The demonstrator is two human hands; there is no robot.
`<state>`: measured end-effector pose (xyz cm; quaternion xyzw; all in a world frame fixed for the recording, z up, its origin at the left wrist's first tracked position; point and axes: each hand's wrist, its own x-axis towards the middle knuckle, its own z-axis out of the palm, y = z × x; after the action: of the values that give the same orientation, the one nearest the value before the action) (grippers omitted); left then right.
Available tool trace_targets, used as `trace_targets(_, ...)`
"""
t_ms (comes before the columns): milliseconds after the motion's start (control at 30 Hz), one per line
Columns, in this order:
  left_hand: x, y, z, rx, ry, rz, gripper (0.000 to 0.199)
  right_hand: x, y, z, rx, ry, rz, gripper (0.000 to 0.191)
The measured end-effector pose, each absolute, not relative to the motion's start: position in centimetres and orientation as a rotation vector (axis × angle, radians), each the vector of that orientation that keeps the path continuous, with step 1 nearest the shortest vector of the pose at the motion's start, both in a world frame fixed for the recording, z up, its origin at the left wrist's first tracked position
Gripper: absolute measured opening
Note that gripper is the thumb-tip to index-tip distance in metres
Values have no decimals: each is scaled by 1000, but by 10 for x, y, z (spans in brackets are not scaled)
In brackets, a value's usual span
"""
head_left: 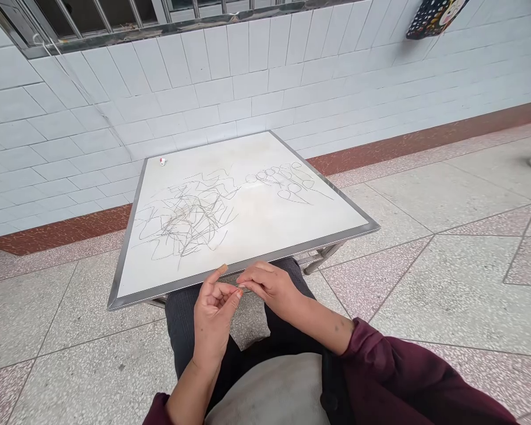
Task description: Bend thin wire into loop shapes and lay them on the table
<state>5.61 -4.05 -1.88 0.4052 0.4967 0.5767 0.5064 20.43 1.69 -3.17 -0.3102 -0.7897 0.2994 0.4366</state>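
Thin wires (190, 213) lie tangled on your white table (269, 230), looped wires (262, 175) to their right; by its near edge your left hand (215, 316) and right hand (277, 288) pinch together, on what you cannot tell.

What seems a home's porch or hall is being suggested by a barred window (134, 12) at eleven o'clock, white wall tiles (230, 88) at twelve and speckled flooring (411, 307) at four.
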Motion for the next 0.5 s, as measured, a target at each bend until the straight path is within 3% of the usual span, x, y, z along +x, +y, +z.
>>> trace_targets(500, 64, -42, -23, 797, 1119, 1549, 48, 194, 10, -33, -813, -1704, 1025, 25)
